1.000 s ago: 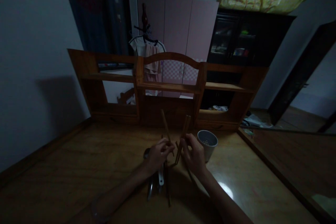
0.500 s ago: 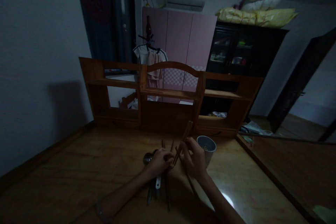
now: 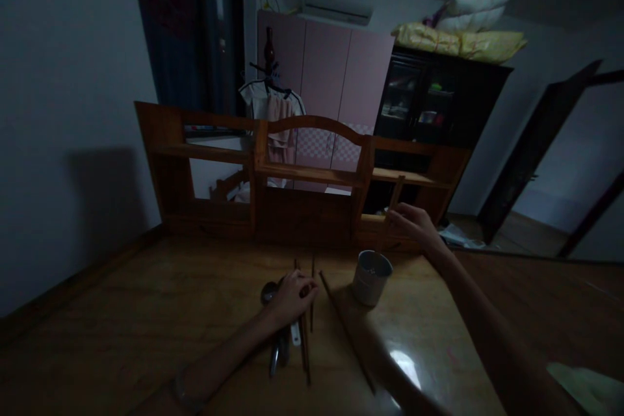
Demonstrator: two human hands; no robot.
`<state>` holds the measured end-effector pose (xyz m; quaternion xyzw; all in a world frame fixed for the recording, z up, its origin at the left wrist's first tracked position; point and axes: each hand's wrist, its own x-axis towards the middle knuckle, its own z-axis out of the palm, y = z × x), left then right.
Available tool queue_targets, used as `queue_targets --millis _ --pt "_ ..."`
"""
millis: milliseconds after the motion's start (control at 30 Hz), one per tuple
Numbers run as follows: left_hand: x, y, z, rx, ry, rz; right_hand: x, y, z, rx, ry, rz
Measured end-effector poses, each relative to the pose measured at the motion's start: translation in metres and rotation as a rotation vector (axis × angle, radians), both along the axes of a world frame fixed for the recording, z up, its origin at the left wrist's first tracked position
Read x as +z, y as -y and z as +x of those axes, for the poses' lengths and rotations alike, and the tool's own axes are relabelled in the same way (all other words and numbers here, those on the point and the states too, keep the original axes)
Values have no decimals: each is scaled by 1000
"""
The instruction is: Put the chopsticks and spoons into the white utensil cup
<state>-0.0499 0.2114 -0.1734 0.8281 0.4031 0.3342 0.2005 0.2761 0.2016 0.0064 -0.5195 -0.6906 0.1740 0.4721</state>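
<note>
My right hand (image 3: pixel 412 220) pinches wooden chopsticks (image 3: pixel 398 190), held nearly upright, their lower ends at the far rim of a grey cup (image 3: pixel 369 286). How many chopsticks are in the grip I cannot tell. My left hand (image 3: pixel 292 296) rests over a group of utensils with its fingers curled together; whatever they hold is hidden. Beneath and beside it lie a metal spoon (image 3: pixel 267 292), a white handle (image 3: pixel 295 333), a metal handle (image 3: pixel 273 361) and dark chopsticks (image 3: pixel 305 354). One more chopstick (image 3: pixel 346 331) lies slanted between this group and the cup.
The wooden table (image 3: pixel 205 299) has a shelf unit (image 3: pixel 312 175) along its back edge. A wall (image 3: pixel 73 208) borders the left side. Light glares off the tabletop near the front right. Behind stand a pink wardrobe (image 3: pixel 322 71) and a dark cabinet (image 3: pixel 439 104).
My right hand has carried the chopsticks up and right, from beside my left hand to above the cup. My left hand stays over the utensils. The view has shifted slightly.
</note>
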Motion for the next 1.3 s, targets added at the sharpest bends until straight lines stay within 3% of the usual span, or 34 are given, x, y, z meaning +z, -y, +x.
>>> queue_targets --millis 200,400,633,1300 --pt "4 0 0 -11 51 36 -49 -17 2 111 -12 -201" --pt "1 -5 1 3 68 44 -74 -27 -7 154 -36 -305" --pt "-4 -12 1 7 74 29 -77 -31 -6 132 -49 -303" --pt "2 -10 0 8 23 39 -86 -26 -4 109 -151 -355"
